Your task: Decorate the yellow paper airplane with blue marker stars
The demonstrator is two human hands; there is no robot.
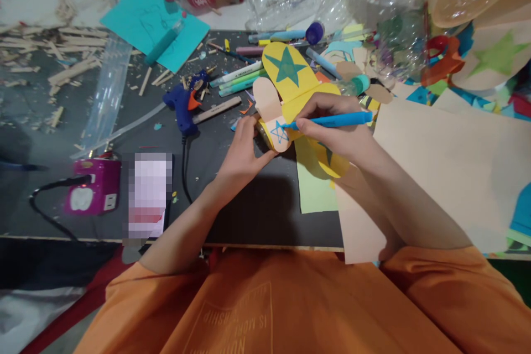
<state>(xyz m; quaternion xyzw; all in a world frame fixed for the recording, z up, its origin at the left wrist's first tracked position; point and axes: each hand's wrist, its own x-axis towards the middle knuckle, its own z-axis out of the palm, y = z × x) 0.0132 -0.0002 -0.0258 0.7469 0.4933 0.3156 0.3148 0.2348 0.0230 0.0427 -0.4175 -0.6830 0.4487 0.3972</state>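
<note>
The right hand point(347, 137) pinches one blue marker point(357, 118) between its fingers point(317, 102), tip at one star outline point(279, 131); the left hand point(244, 148) clamps one yellow-winged model plane point(295, 100), one glue gun point(183, 108) lying left of its fingers.

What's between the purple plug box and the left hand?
Between the plug box and the left hand, the head view shows what looks like a phone, then a black cord.

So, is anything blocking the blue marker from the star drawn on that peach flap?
Nothing visible. The right hand holds the blue marker with its tip at the star; the left hand is beside it.
</note>
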